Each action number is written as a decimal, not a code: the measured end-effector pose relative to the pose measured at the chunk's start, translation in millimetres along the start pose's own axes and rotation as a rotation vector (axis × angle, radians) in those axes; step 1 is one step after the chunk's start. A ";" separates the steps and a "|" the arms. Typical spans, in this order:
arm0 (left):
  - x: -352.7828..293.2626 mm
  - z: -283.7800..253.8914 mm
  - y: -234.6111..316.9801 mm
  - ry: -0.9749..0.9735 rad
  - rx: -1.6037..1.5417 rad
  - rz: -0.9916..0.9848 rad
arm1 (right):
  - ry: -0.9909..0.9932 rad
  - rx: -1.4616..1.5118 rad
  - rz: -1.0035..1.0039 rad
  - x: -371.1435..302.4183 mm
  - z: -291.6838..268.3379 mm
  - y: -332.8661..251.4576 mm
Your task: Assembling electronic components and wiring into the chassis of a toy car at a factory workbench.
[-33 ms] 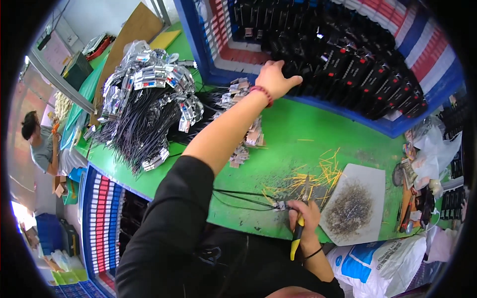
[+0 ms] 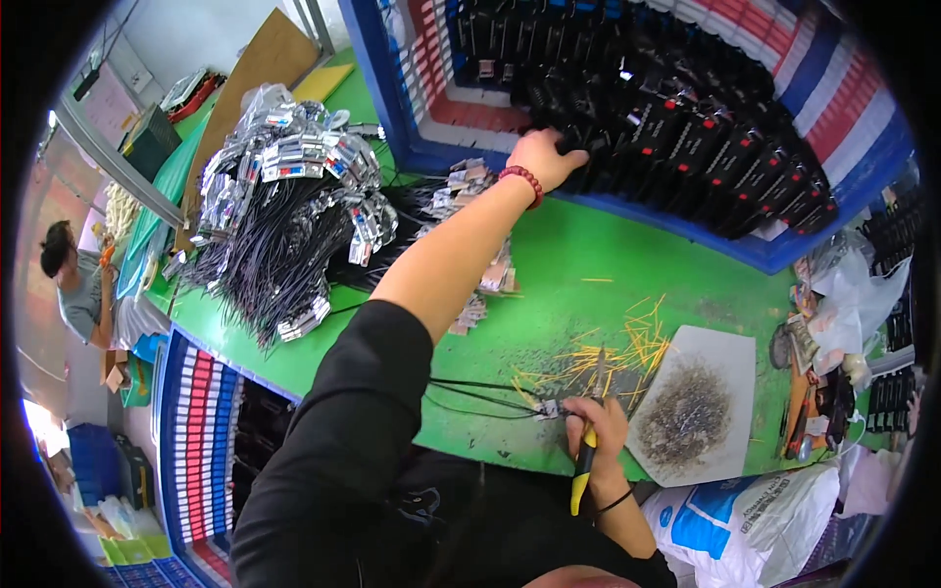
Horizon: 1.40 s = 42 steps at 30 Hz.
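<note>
Right fingers (image 2: 586, 406) grip the yellow-handled tool (image 2: 582, 473), whose swing could snag the black cables (image 2: 495, 386); left fingers' (image 2: 534, 147) hold is unclear.

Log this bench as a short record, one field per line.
Left hand: at the crate's near edge, fingers partly hidden; grip cannot be told
Right hand: closed around a yellow-and-black-handled tool
Crate: blue-rimmed, filled with black units
Near right hand: thin black cables lying toward its fingers
Table: green, with loose yellow sticks
Right side: pale board bearing dark debris
Left side: heaped black cables with silvery ends
</note>
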<state>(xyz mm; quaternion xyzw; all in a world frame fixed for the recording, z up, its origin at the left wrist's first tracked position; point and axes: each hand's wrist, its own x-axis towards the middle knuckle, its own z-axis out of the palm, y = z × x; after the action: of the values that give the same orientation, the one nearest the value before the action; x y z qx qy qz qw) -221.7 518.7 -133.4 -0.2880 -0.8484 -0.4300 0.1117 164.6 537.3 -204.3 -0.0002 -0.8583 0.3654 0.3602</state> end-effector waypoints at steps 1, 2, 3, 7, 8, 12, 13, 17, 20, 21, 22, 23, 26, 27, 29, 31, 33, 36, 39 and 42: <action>8.1 10.3 1.9 -0.003 -0.017 0.001 | 0.023 0.017 0.021 2.0 -1.7 1.5; 13.5 13.0 -0.9 -0.003 -0.025 -0.001 | 0.025 0.055 0.040 2.7 -4.6 0.0; 24.0 4.8 -11.5 0.052 -0.018 0.008 | 0.013 0.054 0.039 2.4 -7.2 0.5; 38.8 -75.9 -32.9 0.148 -0.424 -0.125 | 0.012 0.128 0.046 -2.2 -6.6 10.4; 38.4 -98.2 -22.6 0.160 -0.435 -0.075 | 0.045 0.214 0.070 -5.1 -4.0 12.0; -23.6 -149.2 60.2 0.342 0.036 0.511 | 0.095 0.338 0.219 -13.1 -10.3 12.0; -45.9 -152.1 68.2 0.280 0.088 0.672 | 0.123 0.384 0.299 -16.1 -12.8 11.5; -146.9 -152.4 102.9 0.030 0.351 1.242 | 0.350 0.557 0.310 27.3 -25.9 -1.2; -187.3 -137.7 117.4 -0.002 0.205 1.342 | 0.346 0.729 0.438 74.0 -29.3 -18.0; -196.7 -135.0 122.6 -0.061 0.190 1.375 | 0.322 0.733 0.495 79.8 -29.0 -23.3; -207.3 -129.9 123.2 -0.100 0.162 1.385 | 0.327 0.705 0.542 77.8 -31.6 -28.1; -216.8 -124.5 119.5 -0.138 0.149 1.396 | 0.350 0.662 0.483 74.0 -27.2 -19.4; -241.0 -108.7 110.3 -0.153 0.127 1.474 | 0.362 0.451 0.519 69.1 -28.4 -28.9; -246.2 -104.9 107.1 -0.219 0.140 1.447 | 0.357 0.387 0.486 62.4 -24.3 -20.4; -261.2 -104.9 113.9 -0.401 0.164 1.285 | 0.365 0.318 0.414 59.8 -20.9 -8.8; -267.2 -115.6 132.0 -0.540 -0.067 1.028 | 0.390 0.307 0.343 64.2 -23.7 -8.9; -250.2 -133.8 146.1 -0.475 -0.178 0.719 | 0.323 0.071 0.169 65.9 -35.2 -3.9; -224.8 -152.6 154.8 -0.344 -0.104 0.540 | 0.141 -0.176 -0.298 79.2 -47.5 -18.6; -205.1 -130.6 154.4 -0.144 -0.007 0.475 | 0.006 -0.010 -0.322 81.0 -51.4 -36.6; -197.4 -124.7 148.5 0.049 0.042 0.411 | -0.167 -0.110 -0.368 75.7 -46.3 -49.1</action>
<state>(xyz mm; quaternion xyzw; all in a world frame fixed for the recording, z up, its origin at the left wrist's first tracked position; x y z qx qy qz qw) 17.7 411.2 -45.4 -0.4420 -0.7776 -0.3872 0.2236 150.1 550.3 -104.8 0.1673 -0.8895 0.2446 0.3478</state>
